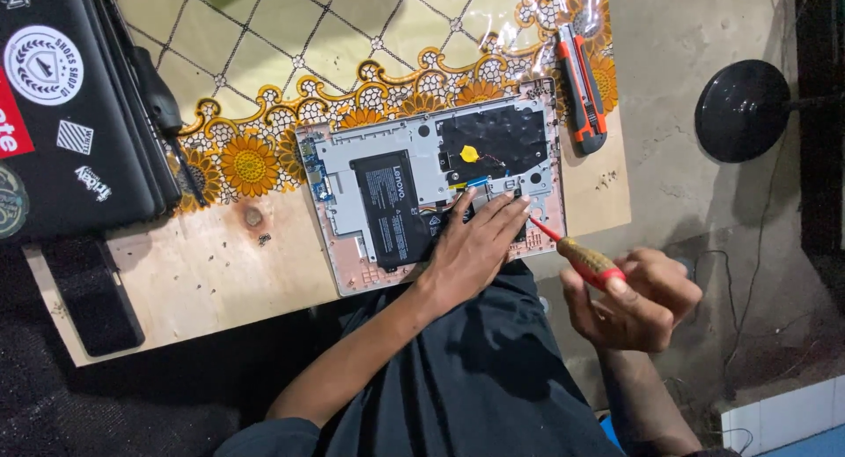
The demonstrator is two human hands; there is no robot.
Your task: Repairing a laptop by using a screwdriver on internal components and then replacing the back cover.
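While the opened laptop (431, 193) is pinned by the left hand (475, 246), flat with fingers spread, the screwdriver (581, 256), gripped in the right hand (638, 298), is best kept upright on the screw. Pressure should be kept steady.

Your head camera is the only view: it looks steeply down from above your lap, fairly close, onto the near edge of the worktop (220, 281), with concrete floor (695, 202) filling the right side.
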